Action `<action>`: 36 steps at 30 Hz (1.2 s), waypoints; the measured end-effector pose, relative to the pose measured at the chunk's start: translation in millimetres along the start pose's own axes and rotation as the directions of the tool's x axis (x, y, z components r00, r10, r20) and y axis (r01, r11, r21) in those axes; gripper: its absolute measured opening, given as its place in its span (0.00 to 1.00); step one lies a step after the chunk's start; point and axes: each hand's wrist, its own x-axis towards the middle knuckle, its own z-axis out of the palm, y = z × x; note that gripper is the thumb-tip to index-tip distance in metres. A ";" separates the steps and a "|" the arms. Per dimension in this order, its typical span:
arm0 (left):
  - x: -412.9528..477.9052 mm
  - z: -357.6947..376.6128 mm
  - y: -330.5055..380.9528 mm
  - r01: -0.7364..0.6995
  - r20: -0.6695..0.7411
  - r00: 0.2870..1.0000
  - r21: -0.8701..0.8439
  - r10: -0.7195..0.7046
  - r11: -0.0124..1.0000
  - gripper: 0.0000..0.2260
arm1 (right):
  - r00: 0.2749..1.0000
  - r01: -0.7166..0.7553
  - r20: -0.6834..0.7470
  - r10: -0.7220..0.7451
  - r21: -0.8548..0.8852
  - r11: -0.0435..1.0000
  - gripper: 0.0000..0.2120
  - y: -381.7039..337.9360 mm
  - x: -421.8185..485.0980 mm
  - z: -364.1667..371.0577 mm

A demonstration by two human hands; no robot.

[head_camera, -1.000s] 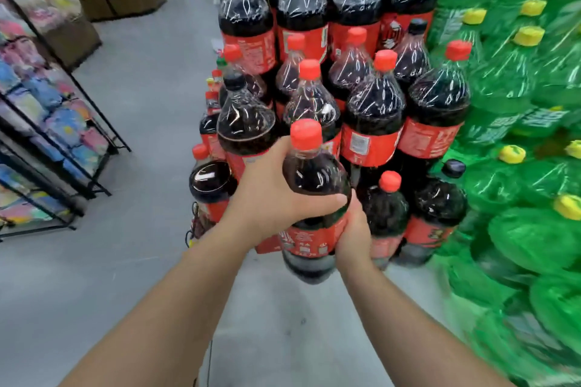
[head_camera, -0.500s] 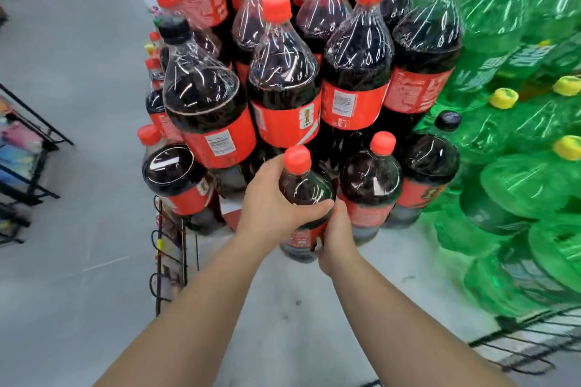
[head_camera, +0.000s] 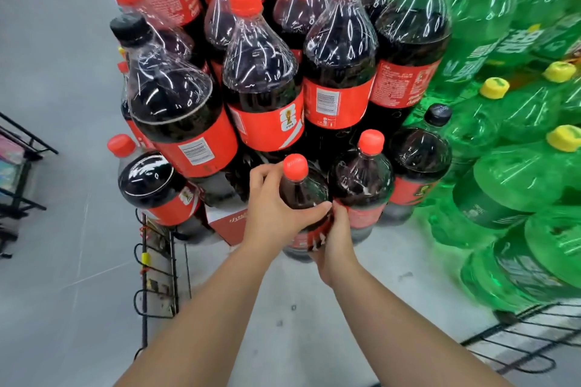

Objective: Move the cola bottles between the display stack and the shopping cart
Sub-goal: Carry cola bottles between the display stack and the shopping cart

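Lowered cola bottle — upright, cap up, left hand and right hand gripping

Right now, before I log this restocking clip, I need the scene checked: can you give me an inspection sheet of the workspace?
Surface: grey shop floor, a few small dark marks.
Job's things: cola bottle, red cap, upright at the foot of the cola display stack; no cart identifiable.
Clutter: wire hook rack beside the stack.
Grippers: left hand, fingers curled round the bottle's shoulder; right hand grips it lower, at the label.
Cables: nothing seen.
Surroundings: green bottles on the right; black shelving on the left; wire grid at lower right.
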 end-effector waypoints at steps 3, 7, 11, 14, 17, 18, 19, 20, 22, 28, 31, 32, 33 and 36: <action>0.3 1.4 0.7 0.010 -0.003 1.000 -0.001 -0.010 1.000 0.30 | 1.000 0.004 -0.012 -0.004 0.010 1.000 0.22 -2.0 -1.8 -0.1; -0.5 -1.5 2.7 0.069 0.058 0.996 -0.006 -0.068 0.998 0.32 | 1.000 0.013 -0.026 -0.014 -0.015 1.000 0.21 -2.4 -4.0 0.2; -0.1 -5.0 7.3 0.126 0.120 0.983 0.084 -0.136 0.988 0.35 | 0.999 0.037 -0.035 -0.040 -0.066 0.997 0.18 -5.7 -5.8 -1.8; 0.0 -8.7 13.5 0.169 0.134 0.974 0.124 -0.185 0.978 0.33 | 0.997 0.070 -0.032 -0.075 -0.121 0.990 0.13 -11.0 -11.0 -3.7; -0.6 -14.2 25.6 0.190 0.136 0.970 0.084 -0.200 0.978 0.34 | 0.994 0.090 -0.036 -0.100 -0.208 0.974 0.14 -22.0 -21.6 0.7; -1.1 -16.6 31.5 0.184 0.126 0.973 0.067 -0.191 0.981 0.33 | 0.993 0.100 -0.039 -0.113 -0.248 0.964 0.14 -26.7 -26.1 3.2; -1.7 -19.4 38.1 0.169 0.109 0.979 0.056 -0.174 0.984 0.32 | 0.991 0.115 -0.036 -0.132 -0.304 0.946 0.14 -31.2 -31.1 5.7; -2.3 -22.6 45.2 0.144 0.086 0.985 0.051 -0.148 0.988 0.29 | 0.987 0.135 -0.027 -0.156 -0.372 0.919 0.12 -35.9 -36.7 8.3; -3.9 -31.2 59.7 0.059 0.026 0.998 0.074 -0.061 0.996 0.24 | 0.975 0.190 -0.007 -0.222 -0.496 0.847 0.12 -47.6 -50.0 13.9; -4.2 -55.4 119.0 -0.225 -0.144 0.955 0.224 0.260 0.948 0.09 | 0.867 0.464 0.147 -0.475 -0.584 0.666 0.11 -98.9 -103.2 21.0; -2.8 -59.8 161.6 -0.269 -0.104 0.948 0.239 0.300 0.933 0.04 | 0.781 0.603 0.222 -0.584 -0.511 0.612 0.08 -135.0 -134.9 19.8; -4.2 -60.5 176.9 -0.284 -0.085 0.946 0.248 0.313 0.926 0.06 | 0.742 0.647 0.243 -0.625 -0.508 0.569 0.08 -147.1 -147.2 18.6; -6.3 -60.6 191.9 -0.304 -0.075 0.940 0.253 0.332 0.919 0.08 | 0.702 0.685 0.261 -0.663 -0.501 0.529 0.08 -159.1 -160.2 16.1; -17.0 -55.5 238.7 -0.369 -0.066 0.917 0.234 0.394 0.899 0.13 | 0.608 0.756 0.306 -0.733 -0.504 0.417 0.10 -190.7 -198.7 3.7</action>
